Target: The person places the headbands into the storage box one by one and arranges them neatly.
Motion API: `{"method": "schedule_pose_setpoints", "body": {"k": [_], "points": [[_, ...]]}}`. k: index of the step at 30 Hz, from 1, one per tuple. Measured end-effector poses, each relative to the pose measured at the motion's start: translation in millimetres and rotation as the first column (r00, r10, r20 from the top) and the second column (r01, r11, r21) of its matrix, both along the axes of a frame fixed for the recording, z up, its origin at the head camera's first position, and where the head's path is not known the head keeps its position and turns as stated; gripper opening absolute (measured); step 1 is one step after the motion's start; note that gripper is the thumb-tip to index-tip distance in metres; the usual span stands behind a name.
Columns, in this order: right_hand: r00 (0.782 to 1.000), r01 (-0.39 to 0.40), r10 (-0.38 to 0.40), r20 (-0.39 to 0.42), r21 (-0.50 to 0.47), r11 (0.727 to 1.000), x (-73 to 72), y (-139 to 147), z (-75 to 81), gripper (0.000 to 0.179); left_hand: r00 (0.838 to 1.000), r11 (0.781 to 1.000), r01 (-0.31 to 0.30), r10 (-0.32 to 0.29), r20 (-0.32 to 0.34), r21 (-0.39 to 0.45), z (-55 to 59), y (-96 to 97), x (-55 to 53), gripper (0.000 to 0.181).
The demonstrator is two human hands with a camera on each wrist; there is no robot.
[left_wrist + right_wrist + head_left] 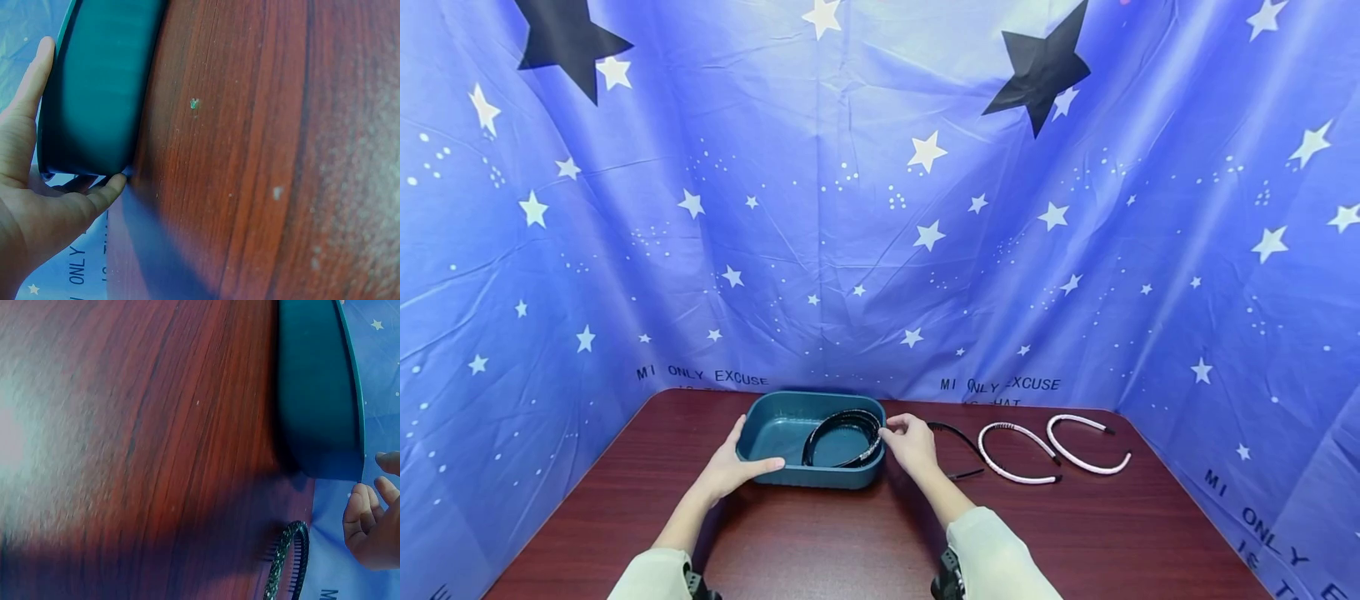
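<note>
A teal plastic box point(767, 477) sits on the table with black headbands point(812, 437) piled at the right of its inside. My left hand point(730, 463) holds the box's left end, thumb over the front rim and fingers along the side. At the right end, my right hand point(912, 443) has loosely bent fingers point(357, 509) close to the rim. A gap shows between thumb and forefinger, with nothing in it. Beside this hand lies a sparkly black toothed headband point(279, 565), partly hidden by the hand in the head view.
Two pale pink headbands, a nearer one point(1030, 480) and a farther one point(1086, 467), lie to the right on the dark red wooden table point(820, 546). A blue star-printed cloth point(865, 250) hangs behind and along both sides.
</note>
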State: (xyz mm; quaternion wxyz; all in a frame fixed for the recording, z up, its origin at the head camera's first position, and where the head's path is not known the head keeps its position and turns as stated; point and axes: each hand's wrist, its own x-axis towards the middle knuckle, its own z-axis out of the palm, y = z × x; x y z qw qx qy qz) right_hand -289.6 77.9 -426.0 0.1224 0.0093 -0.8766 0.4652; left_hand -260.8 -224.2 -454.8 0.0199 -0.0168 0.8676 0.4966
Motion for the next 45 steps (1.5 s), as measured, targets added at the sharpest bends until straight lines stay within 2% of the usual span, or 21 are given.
{"method": "schedule_pose_setpoints", "body": {"k": [21,28,35,42,45], "points": [[0.998,0.009,-0.002,-0.056,0.135,0.991,6.8,43,-15.2,0.018,1.0,1.0,0.0,0.0,-0.009,-0.004,-2.6,-1.4,-0.5,0.117],[0.996,0.008,0.011,-0.083,0.226,0.974,11.6,62,-22.3,0.017,1.0,1.0,0.004,-0.004,-0.003,0.002,-3.5,-2.0,-1.2,0.116],[0.994,-0.012,0.041,-0.097,0.278,0.961,15.5,80,-27.9,0.015,1.0,1.0,0.003,-0.003,0.004,0.002,-3.4,-2.3,-2.3,0.118],[0.993,-0.036,0.073,-0.089,0.358,0.933,20.6,92,-35.9,0.012,1.0,1.0,0.001,-0.001,0.001,-0.006,-3.2,-2.3,-2.1,0.117],[0.99,-0.054,0.102,-0.098,0.405,0.913,22.0,97,-38.7,0.013,1.0,1.0,0.0,0.0,0.002,-0.009,-3.3,-2.1,-2.0,0.117]]}}
